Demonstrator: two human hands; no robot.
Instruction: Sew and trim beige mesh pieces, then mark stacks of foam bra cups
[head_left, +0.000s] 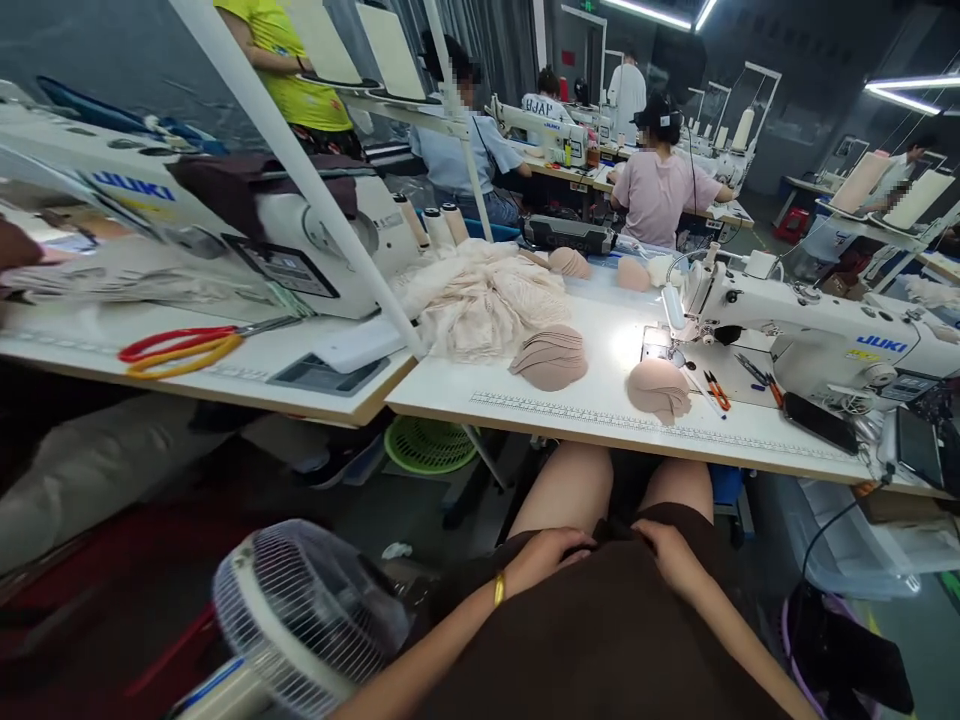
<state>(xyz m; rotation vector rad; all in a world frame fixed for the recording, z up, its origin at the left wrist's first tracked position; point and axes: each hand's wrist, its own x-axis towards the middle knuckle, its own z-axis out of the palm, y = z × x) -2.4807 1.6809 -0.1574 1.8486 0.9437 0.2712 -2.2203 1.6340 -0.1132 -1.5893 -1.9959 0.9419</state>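
Note:
Both my hands rest in my lap on dark brown cloth (600,640), below the table edge. My left hand (551,553), with a gold bangle at the wrist, curls its fingers onto the hem of the cloth. My right hand (671,552) does the same beside it. On the white table (525,395) ahead lie two stacks of beige bra cups (551,357) (660,388) and a heap of cream lace fabric (480,300). A white Juki sewing machine (810,335) stands at the right with its lamp lit.
A second sewing machine (225,225) and red-and-yellow scissors (184,348) sit on the left table. A white fan (300,620) stands by my left knee, a green basket (429,445) under the table. A phone (821,422) and small snips (716,390) lie near the machine. Other people sew at tables behind.

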